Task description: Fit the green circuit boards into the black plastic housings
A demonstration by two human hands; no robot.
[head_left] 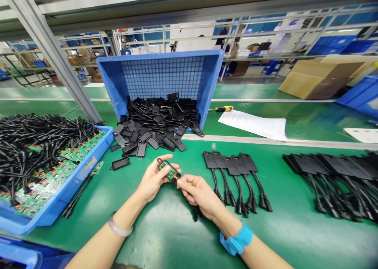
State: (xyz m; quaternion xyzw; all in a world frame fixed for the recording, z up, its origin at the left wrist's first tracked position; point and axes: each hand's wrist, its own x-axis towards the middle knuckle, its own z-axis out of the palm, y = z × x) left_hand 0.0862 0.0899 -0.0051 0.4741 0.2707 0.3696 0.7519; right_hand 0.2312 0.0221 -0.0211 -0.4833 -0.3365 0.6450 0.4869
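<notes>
Head view: gripping the circuit board (165,170) between thumb and fingers of the left hand (151,181), closed on the edges, with what looks like a black housing beneath. Pinching the black cable (195,213) near the board's wired end, thumb and forefinger of the right hand (198,193) closed together. Near at 10 o'clock, an open black shell (120,163); at 12, black plastic shells (159,117) spilling from a tipped blue crate (161,56); at 1, a yellow-and-black screwdriver (225,108); at 3, five cabled black modules (232,164); at 9, a blue tray (88,167) of wired boards.
</notes>
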